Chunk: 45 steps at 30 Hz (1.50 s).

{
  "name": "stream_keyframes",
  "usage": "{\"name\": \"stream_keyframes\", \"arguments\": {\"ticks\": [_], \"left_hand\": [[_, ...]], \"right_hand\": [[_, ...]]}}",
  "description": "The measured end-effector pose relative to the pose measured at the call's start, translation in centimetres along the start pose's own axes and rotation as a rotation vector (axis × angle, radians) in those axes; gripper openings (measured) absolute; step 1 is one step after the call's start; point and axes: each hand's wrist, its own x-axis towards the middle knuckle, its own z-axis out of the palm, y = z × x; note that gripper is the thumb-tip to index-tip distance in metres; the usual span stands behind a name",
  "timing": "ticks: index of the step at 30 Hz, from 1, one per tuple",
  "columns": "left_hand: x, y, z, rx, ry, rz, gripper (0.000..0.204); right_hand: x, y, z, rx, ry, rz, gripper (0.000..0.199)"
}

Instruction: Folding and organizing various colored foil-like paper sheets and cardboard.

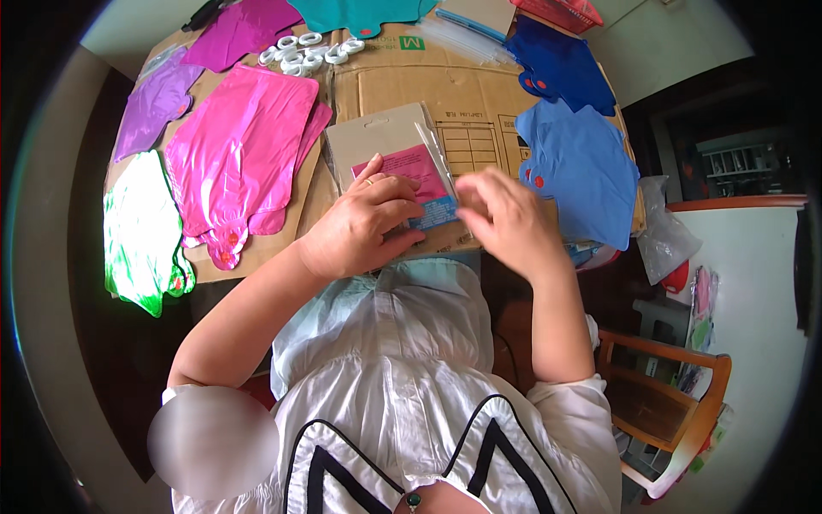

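Note:
A flat clear bag with a grey-brown backing card (355, 140) lies on the cardboard in front of me. The card has a hang slot at its top, and pink and blue folded pieces (402, 167) show over its lower part. My left hand (364, 218) bears on the bag's lower left with bent fingers, gripping it there; the thumb lies near the lower edge. At the bag's right edge is my right hand (509, 214), slightly blurred. Its fingers are curled, thumb and forefinger apart, with nothing visible between them. A narrow clear strip (432, 147) runs along the bag's right side.
Flat foil balloons lie around the table: pink (244, 150), shiny green (141, 231), purple (158, 98), light blue (582, 167) and dark blue (561, 64). White ribbon rolls (300, 56), clear sleeves (462, 38) and a red basket (569, 10) sit toward the back. A wooden chair (659, 394) stands right.

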Motion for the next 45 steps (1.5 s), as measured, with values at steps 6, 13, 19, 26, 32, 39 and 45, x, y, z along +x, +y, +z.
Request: {"name": "stream_keyframes", "arguments": {"ticks": [6,13,19,26,32,39,45], "left_hand": [[-0.3,-0.1,0.1,0.032,-0.023,0.001,0.034],[0.4,0.4,-0.3,0.08,-0.125,0.042,0.042],[0.3,1.1,0.2,-0.017,-0.135,0.085,0.045],[0.1,0.6,0.4,-0.059,-0.129,0.109,0.045],[0.2,0.8,0.4,-0.089,-0.139,0.097,0.045],[0.3,1.1,0.2,-0.057,-0.167,0.087,0.044],[0.4,0.9,0.3,-0.084,-0.167,0.083,0.044]], "right_hand": [[0.8,-0.9,-0.2,-0.311,0.136,-0.289,0.027],[-2.2,-0.3,-0.6,0.226,0.077,-0.07,0.013],[-3.8,-0.6,0.6,0.01,0.092,-0.117,0.021],[-4.4,-0.2,1.0,0.012,0.137,-0.116,0.026],[-4.3,0.0,1.1,-0.033,0.153,-0.152,0.023],[-4.2,0.2,0.8,-0.012,0.101,-0.196,0.018],[-6.0,-0.6,0.9,0.066,0.024,-0.239,0.016]]}}
